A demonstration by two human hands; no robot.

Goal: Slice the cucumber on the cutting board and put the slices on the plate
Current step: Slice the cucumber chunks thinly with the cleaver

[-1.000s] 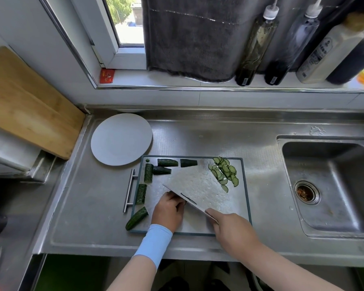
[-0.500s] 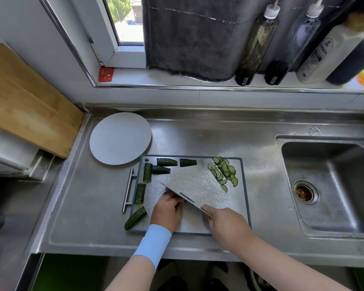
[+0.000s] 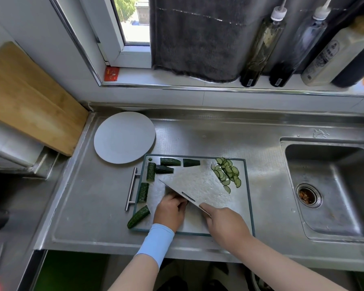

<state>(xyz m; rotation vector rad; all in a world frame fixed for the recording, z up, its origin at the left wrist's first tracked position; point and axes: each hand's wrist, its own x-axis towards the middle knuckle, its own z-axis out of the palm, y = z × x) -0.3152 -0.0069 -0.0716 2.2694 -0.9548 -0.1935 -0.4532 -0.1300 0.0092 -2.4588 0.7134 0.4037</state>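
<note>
Stainless-steel table [image 3: 208, 139] runs under the window sill, with a sunken steel sink [image 3: 332, 185] at your right.

Your right grip [image 3: 225, 223] is clenched round the handle of the broad steel cleaver [image 3: 198, 181], whose blade lies tilted, flat side up, across the middle of the grey, dark-rimmed cutting board [image 3: 239, 208]. Your left grip [image 3: 169, 208] sits just left of the blade, fingers curled down toward the board and knuckles against the steel. Whatever it steadies is hidden beneath hand and blade, so I cannot tell whether it holds a piece.

Beyond the blade, a pile of thin pale-green cucumber slices [image 3: 227, 175] lies at the board's far right corner. Six dark green cucumber chunks [image 3: 170, 161] line the far and left edges, the nearest one overhanging the near left corner. Just beside the board's far left corner sits the round white plate [image 3: 124, 137], bearing no slices yet.

By my reading, you are early in the job: roughly one chunk's worth is sliced. You still have the six chunks to cut, and then every slice to carry across to the plate.
</note>
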